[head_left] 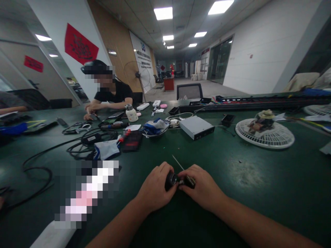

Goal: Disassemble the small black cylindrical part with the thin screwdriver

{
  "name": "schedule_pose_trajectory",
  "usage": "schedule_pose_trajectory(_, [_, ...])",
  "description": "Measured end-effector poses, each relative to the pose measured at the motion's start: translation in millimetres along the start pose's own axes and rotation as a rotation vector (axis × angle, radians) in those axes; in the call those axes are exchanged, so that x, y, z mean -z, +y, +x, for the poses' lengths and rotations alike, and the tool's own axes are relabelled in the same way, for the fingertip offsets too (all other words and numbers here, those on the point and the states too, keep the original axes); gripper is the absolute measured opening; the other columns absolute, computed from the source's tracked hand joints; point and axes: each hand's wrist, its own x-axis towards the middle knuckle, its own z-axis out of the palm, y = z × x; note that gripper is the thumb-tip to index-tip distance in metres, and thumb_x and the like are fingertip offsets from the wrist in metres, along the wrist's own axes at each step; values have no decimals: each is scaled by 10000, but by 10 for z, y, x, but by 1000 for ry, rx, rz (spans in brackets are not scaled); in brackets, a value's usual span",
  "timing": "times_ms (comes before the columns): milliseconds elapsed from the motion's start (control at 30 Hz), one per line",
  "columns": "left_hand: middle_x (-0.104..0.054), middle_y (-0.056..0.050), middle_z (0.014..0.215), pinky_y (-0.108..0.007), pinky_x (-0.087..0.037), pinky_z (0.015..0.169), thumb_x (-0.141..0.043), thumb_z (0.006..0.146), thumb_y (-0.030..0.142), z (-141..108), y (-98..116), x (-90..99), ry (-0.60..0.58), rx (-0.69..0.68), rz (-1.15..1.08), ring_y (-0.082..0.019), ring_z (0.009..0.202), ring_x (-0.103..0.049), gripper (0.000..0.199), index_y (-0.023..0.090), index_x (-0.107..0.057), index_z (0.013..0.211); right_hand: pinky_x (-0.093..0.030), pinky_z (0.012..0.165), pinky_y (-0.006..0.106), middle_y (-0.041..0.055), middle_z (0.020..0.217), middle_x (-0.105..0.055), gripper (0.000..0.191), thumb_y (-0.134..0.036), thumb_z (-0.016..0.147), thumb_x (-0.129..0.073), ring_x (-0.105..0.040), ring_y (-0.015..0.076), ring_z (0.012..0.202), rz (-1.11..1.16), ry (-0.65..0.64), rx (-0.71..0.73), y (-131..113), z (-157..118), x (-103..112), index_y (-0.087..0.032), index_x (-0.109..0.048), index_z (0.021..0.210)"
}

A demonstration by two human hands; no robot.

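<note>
**Nearest?**
Left hand [155, 187] and right hand [204, 186] around a small device [179, 181], just above the workbench [240, 203].

**Farther right?**
A fan guard [265, 136] flat on the bench, a metal box [196, 127] just left of it.

**Farther left?**
Coiled cables [90, 139] on the bench, a dish of cloth [155, 127] between them and the metal box.

**Behind all that?**
A long rail [258, 102] along the far side, a chair [189, 91] beyond it, and a seated person [111, 93] at the far left.
</note>
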Motion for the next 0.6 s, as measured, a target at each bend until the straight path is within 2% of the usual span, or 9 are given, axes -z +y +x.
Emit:
schedule_pose_trajectory(100, [-577,-37,996,-364,-439,769,-606,827,247,4,-1,3,-8,-12,0,-212,877,-547,185,216,-533,994,-489,746,313,-4,884,-698,254,-90,752,-785,-634,185,833,52,26,-20,12,6,14,-250,-740,944])
schedule_pose_trajectory(233, [-584,-32,1020,-366,-443,788,-627,829,245,5,-9,-1,-21,-23,-25,-212,902,-557,226,223,-540,1036,-480,653,274,-23,798,-681,149,-137,776,-787,-630,150,715,177,119,-80,45,16,16,-231,-730,875])
schedule_pose_trajectory(333, [-598,-28,1031,-371,-446,811,-654,829,248,9,-15,-10,-36,-42,-50,-216,923,-570,255,229,-547,1059,-490,655,267,-20,813,-684,141,-129,791,-768,-639,148,720,274,159,-79,85,15,-8,-228,-731,883])
schedule_pose_trajectory(433, [-610,-25,1026,-370,-451,820,-684,831,259,18,-24,-19,-53,-59,-64,-219,933,-580,267,228,-555,1063,-505,681,272,-11,851,-690,161,-113,777,-769,-646,155,748,322,164,-42,122,4,-40,-225,-724,883])
schedule_pose_trajectory(600, [-623,-27,1020,-351,-461,820,-729,834,284,19,-45,-14,-77,-135,-77,-210,937,-591,280,219,-578,1061,-496,660,268,-16,796,-680,135,-105,782,-750,-630,151,711,345,114,-58,139,-7,-66,-219,-709,842])
